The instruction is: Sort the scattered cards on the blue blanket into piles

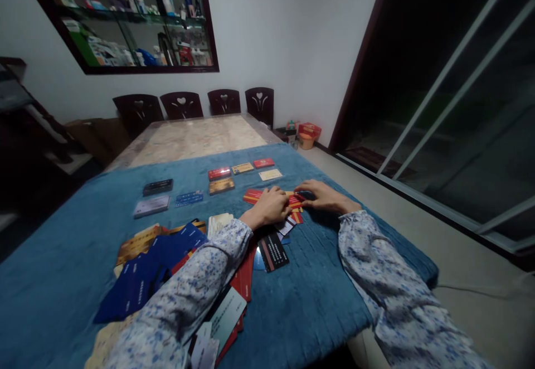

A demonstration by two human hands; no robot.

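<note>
Red and yellow cards (295,200) lie spread on the blue cloth between my two hands. My left hand (271,207) rests over their left part, fingers curled down and pressed together on them; its fingertips are partly hidden. At the right edge of the same cards, my right hand (321,195) has its thumb and fingers closed on a red card. Below my left hand, a black card (273,251) lies by a light card (286,226). Under my left forearm a large heap holds blue cards (156,263), red cards (244,280) and pale cards (228,316).
Farther back are small stacks: red cards (219,173), gold cards (221,185), a yellow card (243,168), another red stack (263,163), a cream card (271,175), black cards (157,187), silver cards (151,206) and blue patterned cards (189,198). Chairs (181,104) line the table's far side.
</note>
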